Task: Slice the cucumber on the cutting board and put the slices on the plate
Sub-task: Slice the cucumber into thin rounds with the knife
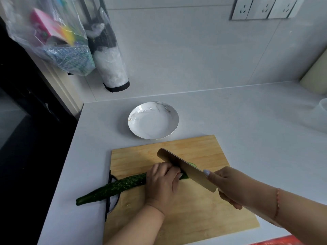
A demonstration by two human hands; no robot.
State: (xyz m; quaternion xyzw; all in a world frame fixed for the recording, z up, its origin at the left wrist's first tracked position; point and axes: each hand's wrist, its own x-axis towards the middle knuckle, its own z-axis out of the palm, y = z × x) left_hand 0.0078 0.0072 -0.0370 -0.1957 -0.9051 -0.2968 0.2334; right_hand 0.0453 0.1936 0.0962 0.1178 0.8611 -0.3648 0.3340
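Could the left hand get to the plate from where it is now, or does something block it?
Probably yes. The plate sits just beyond the cutting board, with bare board and counter between. But the left hand grips the cucumber beside the knife, so it must let go first.

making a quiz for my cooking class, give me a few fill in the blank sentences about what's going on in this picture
1. The right hand grips the handle of the ____.
2. The left hand holds the cucumber down on the wooden ____.
3. The white plate beyond the board holds ____ slices.
4. The cucumber's uncut end sticks out past the board's ____ edge.

Missing words: knife; cutting board; no; left
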